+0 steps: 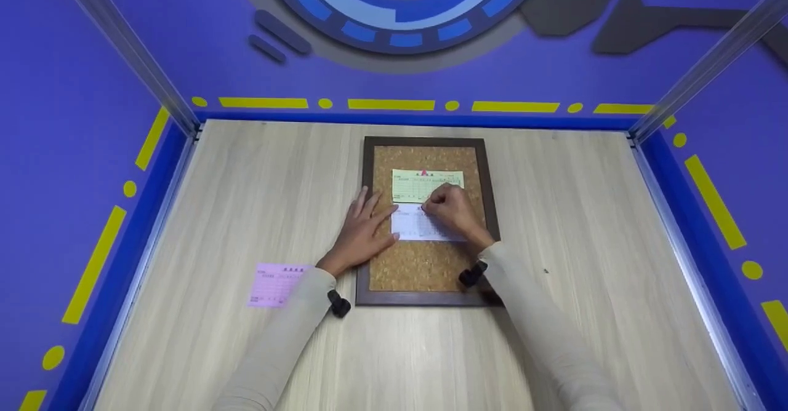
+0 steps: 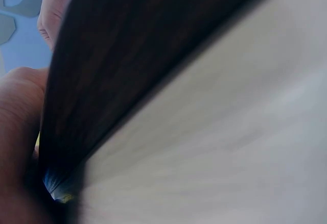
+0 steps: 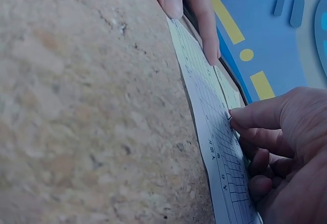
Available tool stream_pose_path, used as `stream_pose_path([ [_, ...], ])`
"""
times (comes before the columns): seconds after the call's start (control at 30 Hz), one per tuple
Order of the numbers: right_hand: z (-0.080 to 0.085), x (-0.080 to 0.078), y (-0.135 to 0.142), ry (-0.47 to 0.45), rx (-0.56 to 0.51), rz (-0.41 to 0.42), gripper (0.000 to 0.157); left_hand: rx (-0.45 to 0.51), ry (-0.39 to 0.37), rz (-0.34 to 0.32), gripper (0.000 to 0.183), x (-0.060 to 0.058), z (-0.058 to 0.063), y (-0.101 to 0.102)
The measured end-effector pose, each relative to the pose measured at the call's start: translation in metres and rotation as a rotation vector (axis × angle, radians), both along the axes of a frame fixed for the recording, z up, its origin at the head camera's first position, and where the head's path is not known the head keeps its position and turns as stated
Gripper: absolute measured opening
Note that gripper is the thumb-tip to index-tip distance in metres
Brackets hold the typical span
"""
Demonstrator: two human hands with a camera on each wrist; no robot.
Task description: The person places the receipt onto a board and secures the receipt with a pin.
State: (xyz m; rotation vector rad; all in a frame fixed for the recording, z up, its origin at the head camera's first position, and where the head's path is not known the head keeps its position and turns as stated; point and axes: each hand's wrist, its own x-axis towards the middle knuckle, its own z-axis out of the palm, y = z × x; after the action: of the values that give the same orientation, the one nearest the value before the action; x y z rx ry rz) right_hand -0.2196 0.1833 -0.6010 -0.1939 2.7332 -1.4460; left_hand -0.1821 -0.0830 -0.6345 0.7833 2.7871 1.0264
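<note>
- White slip (image 1: 409,223), right at the middle of the board, and there's the right hand (image 1: 454,208) on its top edge: fingers curled, thumb and forefinger pinched on what looks like a pin (image 3: 230,117), only a thin dark bit of it showing. Lose that pinch, or push at a slant, and the pin could skid, bend or tear the paper.
- Left hand (image 1: 360,234) now: fingers straight and spread, gripping nothing, thumb and forefinger tips touching the slip's left side. Lift those tips too soon and the sheet could swing crooked under any sideways push.
- Just above, the green slip (image 1: 406,186) with a pink tack (image 1: 423,173) at its top. The right knuckles sit over its lower right part; a careless brush could crease it.
- Round both, the cork board (image 1: 412,269) in its dark frame (image 1: 362,282). Lean unevenly on that frame and the whole board might slide on the table (image 1: 184,337).
- Farther left, a pink slip (image 1: 271,283), partly hidden by the left sleeve; a dragging forearm could shift it.
</note>
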Motion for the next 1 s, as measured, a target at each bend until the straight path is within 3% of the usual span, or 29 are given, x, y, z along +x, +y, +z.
stream_pose_path([
  [0.33,0.0024,0.0,0.0008,-0.023,0.064,-0.015,0.011,-0.003,-0.026,0.007,0.068,-0.001,0.0008,0.0014],
  [0.7,0.0026,0.001,-0.0016,-0.032,0.064,-0.048,0.023,0.003,-0.015,0.013,0.068,-0.0004,0.0006,0.0026],
  [1.0,-0.004,0.0032,-0.0005,0.027,0.05,-0.044,0.011,-0.008,-0.017,0.012,0.068,-0.0008,-0.0001,0.0009],
])
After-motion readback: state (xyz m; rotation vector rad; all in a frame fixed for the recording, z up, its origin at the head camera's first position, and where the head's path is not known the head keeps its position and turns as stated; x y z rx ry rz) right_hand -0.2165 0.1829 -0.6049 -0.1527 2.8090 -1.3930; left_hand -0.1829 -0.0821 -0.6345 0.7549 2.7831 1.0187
